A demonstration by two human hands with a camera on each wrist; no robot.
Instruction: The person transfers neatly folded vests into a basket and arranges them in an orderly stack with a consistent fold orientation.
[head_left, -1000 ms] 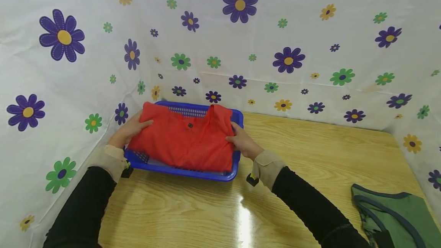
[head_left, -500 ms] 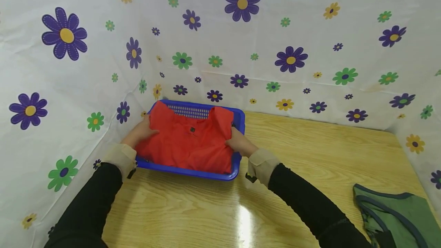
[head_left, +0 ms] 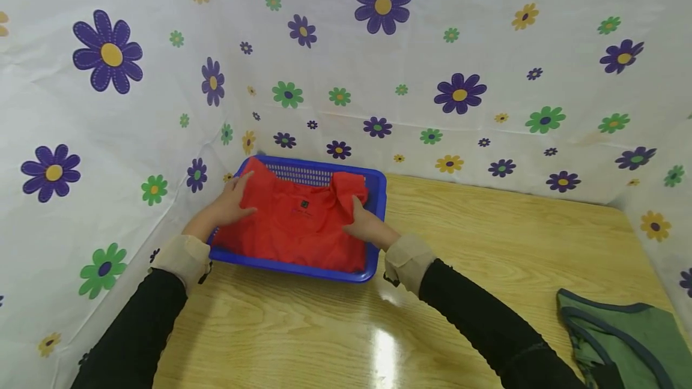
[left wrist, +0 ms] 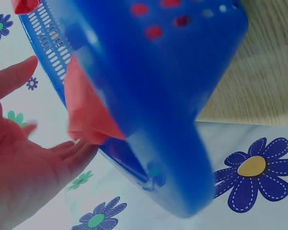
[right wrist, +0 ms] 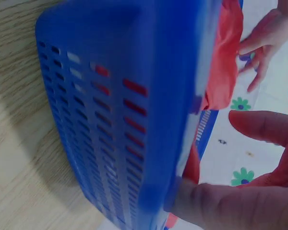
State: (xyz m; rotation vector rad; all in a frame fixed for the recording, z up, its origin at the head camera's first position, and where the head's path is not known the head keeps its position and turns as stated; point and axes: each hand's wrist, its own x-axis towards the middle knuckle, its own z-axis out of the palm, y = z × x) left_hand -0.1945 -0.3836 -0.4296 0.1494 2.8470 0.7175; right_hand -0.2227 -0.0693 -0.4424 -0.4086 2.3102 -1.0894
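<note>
Between the 2 hands [head_left: 226, 204] [head_left: 369, 225] lies the red garment [head_left: 296, 230].

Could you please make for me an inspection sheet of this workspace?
Surface: wood-grain table, glossy.
Job's things: red garment lying in blue basket.
Clutter: dark-edged green garment on the right, apart from the basket.
Hands: left hand at the red garment's left end, right hand at its right end; neither clenched, contact unclear.
Cables: nothing seen.
Surroundings: white flower-print sheet behind and at both sides.
</note>
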